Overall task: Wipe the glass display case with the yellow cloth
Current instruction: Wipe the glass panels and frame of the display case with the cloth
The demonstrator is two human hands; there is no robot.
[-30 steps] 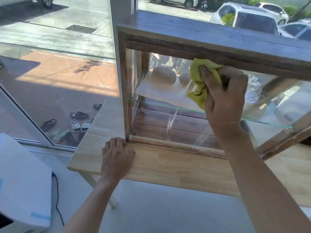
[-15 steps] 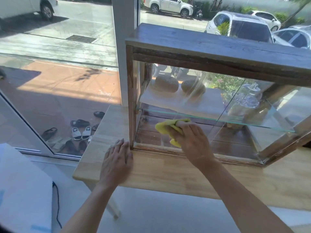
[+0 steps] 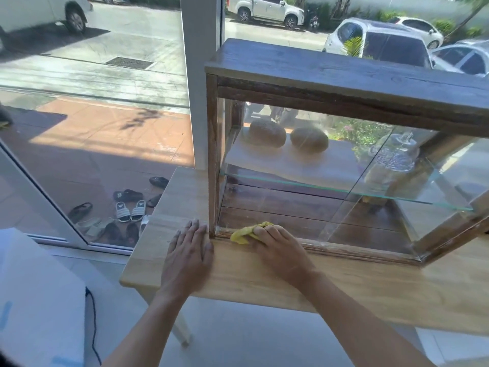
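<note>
A wood-framed glass display case [image 3: 344, 83] stands on a light wooden table [image 3: 344, 292]. My right hand [image 3: 280, 247] grips the bunched yellow cloth [image 3: 243, 235] and presses it against the bottom left corner of the front glass, at the lower wooden rail. My left hand [image 3: 189, 256] lies flat on the table, fingers together, touching the case's left front post. Inside, two round bread loaves [image 3: 267, 132] sit on the glass shelf.
A glass jar [image 3: 394, 160] stands inside the case at the right. A large window and white pillar [image 3: 201, 75] lie behind. Sandals [image 3: 131, 210] lie outside on the pavement. A white object [image 3: 34, 300] with a black cable sits at the lower left.
My right hand has swept the yellow cloth down the front glass, from the top rail to the bottom left corner. My left hand stayed flat on the table.
</note>
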